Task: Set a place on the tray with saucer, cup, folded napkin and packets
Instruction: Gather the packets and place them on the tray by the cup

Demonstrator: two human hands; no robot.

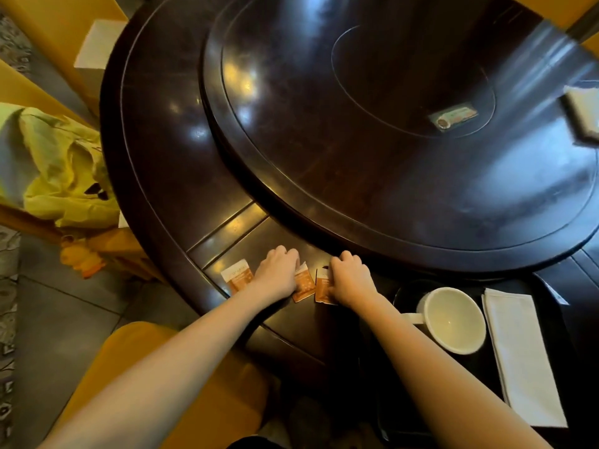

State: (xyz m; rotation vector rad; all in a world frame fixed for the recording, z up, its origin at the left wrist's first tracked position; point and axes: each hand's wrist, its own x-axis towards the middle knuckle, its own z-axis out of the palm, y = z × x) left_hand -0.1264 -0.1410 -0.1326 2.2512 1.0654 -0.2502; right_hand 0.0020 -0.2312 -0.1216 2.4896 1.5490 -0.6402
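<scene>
A round, dark, glossy wooden table (155, 131) fills the view, seen from above, with a raised round turntable (372, 124) of the same polished wood at its centre. Light glares off both surfaces.

At the table's near rim lie three small flat paper packets, orange with white tops. The left packet (236, 276) lies untouched. The person's left hand (278, 273), fingers curled down, rests on the middle packet (303, 285), whose top edge lifts slightly; whether the fingers grip it cannot be told. The right hand (351, 277), also curled knuckles-up, presses on the right packet (323, 288), covering its right edge. Both bare forearms reach in from the bottom of the view.

To the right sits a black rectangular tray (551, 286). On it a dark round saucer (405, 291) holds a white glazed ceramic cup (453, 319), empty, its handle pointing left. Just right of the cup lies a white napkin (522, 354) folded into a long narrow rectangle.

On the turntable lies a small greenish card (453, 116). A rumpled yellow-green cloth (61, 176) drapes over a mustard-yellow chair at left.
</scene>
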